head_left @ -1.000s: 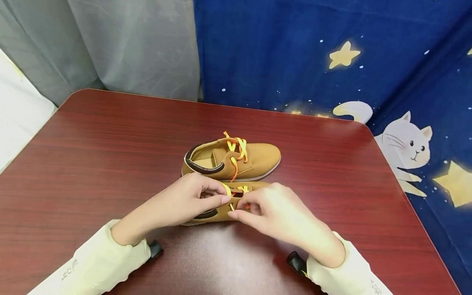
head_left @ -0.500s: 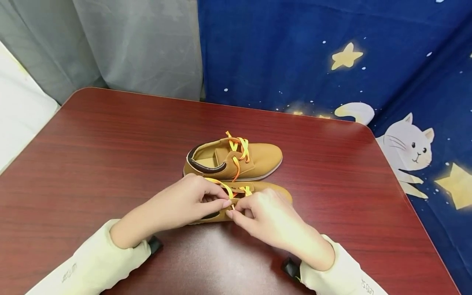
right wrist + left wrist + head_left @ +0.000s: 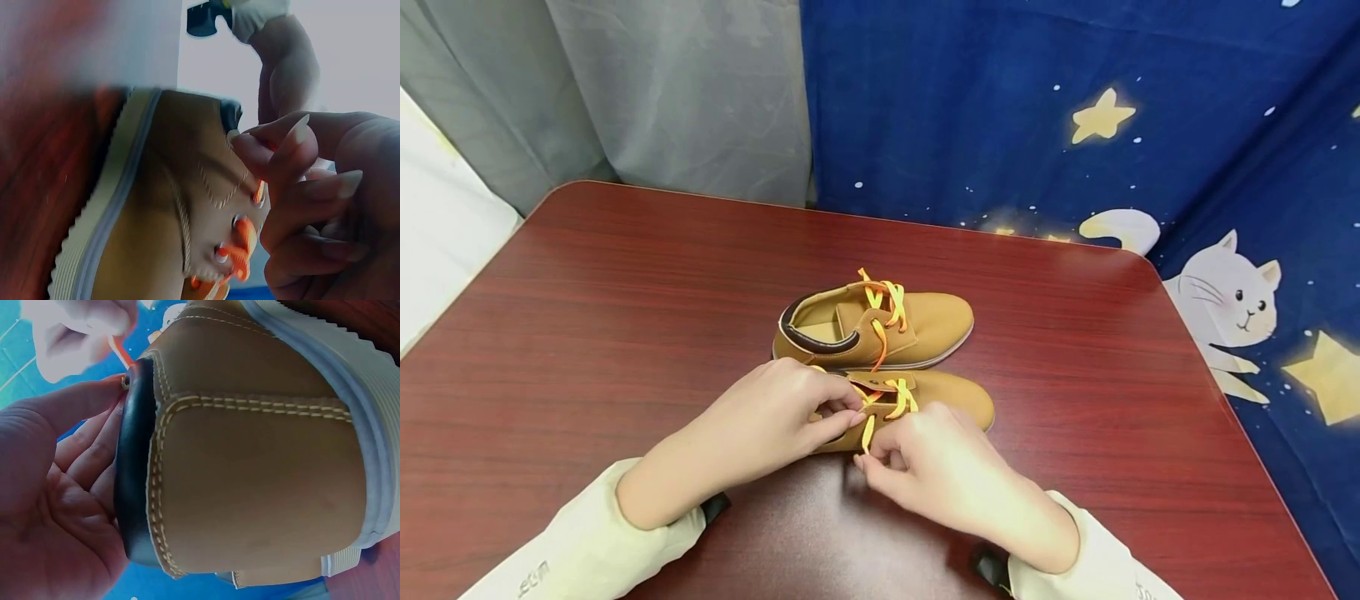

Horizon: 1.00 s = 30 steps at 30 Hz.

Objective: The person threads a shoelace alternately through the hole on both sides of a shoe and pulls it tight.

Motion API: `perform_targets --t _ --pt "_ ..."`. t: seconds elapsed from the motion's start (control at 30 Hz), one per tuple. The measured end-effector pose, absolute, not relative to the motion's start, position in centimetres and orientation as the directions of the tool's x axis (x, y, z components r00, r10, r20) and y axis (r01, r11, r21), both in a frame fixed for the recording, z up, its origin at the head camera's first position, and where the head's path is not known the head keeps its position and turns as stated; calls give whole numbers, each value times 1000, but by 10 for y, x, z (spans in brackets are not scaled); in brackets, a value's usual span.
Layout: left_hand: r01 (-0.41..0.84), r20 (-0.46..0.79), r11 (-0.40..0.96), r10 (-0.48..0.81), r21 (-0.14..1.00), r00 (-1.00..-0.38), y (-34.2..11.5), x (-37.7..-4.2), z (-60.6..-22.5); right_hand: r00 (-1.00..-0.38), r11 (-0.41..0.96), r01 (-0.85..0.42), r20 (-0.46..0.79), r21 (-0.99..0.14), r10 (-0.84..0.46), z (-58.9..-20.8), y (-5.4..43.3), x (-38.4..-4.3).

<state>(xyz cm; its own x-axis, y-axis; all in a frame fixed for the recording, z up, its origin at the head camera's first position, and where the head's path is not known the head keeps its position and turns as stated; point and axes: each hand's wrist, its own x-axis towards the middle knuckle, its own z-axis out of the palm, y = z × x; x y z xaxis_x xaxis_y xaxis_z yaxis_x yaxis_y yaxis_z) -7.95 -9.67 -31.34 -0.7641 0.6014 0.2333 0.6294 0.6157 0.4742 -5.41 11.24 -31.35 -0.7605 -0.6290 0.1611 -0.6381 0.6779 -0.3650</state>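
The nearer tan lace-up shoe (image 3: 958, 396) stands on the table, toe to the right, partly covered by both hands. My left hand (image 3: 767, 417) reaches over its heel and pinches the eyelet edge at the shoe's opening; in the left wrist view the thumb tip sits right at an eyelet, with the fingers behind the dark collar (image 3: 134, 475). A yellow-orange shoelace (image 3: 868, 432) comes out of the near-side eyelet. Its end is pinched by my right hand (image 3: 936, 467), low on the near side. More crossed lace (image 3: 237, 247) fills the eyelets toward the toe.
A matching tan shoe (image 3: 943, 321) lies directly behind, parallel, with loose orange-yellow lace ends hanging. Both shoes rest on a reddish-brown table (image 3: 662, 275). Grey and blue star-patterned curtains (image 3: 940, 108) hang beyond the far edge.
My right hand has drawn the lace toward the near side, so a longer stretch shows outside the eyelet. The yellow loop by my left fingers has shrunk and dropped. The rear shoe is still.
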Motion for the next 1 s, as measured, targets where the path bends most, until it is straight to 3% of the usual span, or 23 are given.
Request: perform_targets --t 0.37,0.67,0.9,1.0 --pt "631 248 614 595 474 -765 -98 -80 -313 -601 542 -795 235 -272 -764 -313 102 -32" --pt "631 253 611 592 479 -765 -98 -81 -313 -434 380 -884 178 -271 -883 -315 94 -17" --pt "623 242 618 589 479 -771 -98 -81 -313 -318 311 -947 96 -80 -943 -328 92 -7" --pt "623 242 619 589 478 -771 -98 -82 -313 -285 277 -955 67 -109 -956 -332 93 -4"
